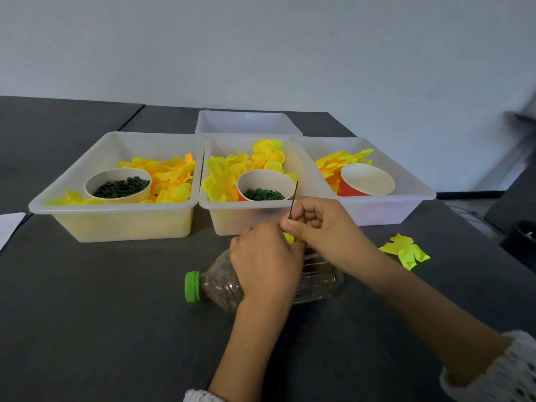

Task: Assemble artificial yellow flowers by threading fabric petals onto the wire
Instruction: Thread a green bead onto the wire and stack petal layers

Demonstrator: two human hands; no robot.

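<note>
Centre frame: right hand (322, 224) pinching thin dark wire (293, 202), fingers curled round it, wire upright, tip over middle translucent plastic bin (213, 211). Left hand (265, 261) just beside, fingers curled on small yellow fabric petal (289, 237) at wire's base. Under hands: clear plastic bottle, green cap (192, 286), lying on dark grey table (101, 300). Loose yellow petals (406, 250) right of centre.

Hidden and cut-off parts

The left hand (265, 261) covers most of the yellow petal (289, 237) and the middle of the bottle (316, 281); the wire (293, 200) vanishes between fingers; blurred dark shapes (522, 126) sit at the right edge.
</note>
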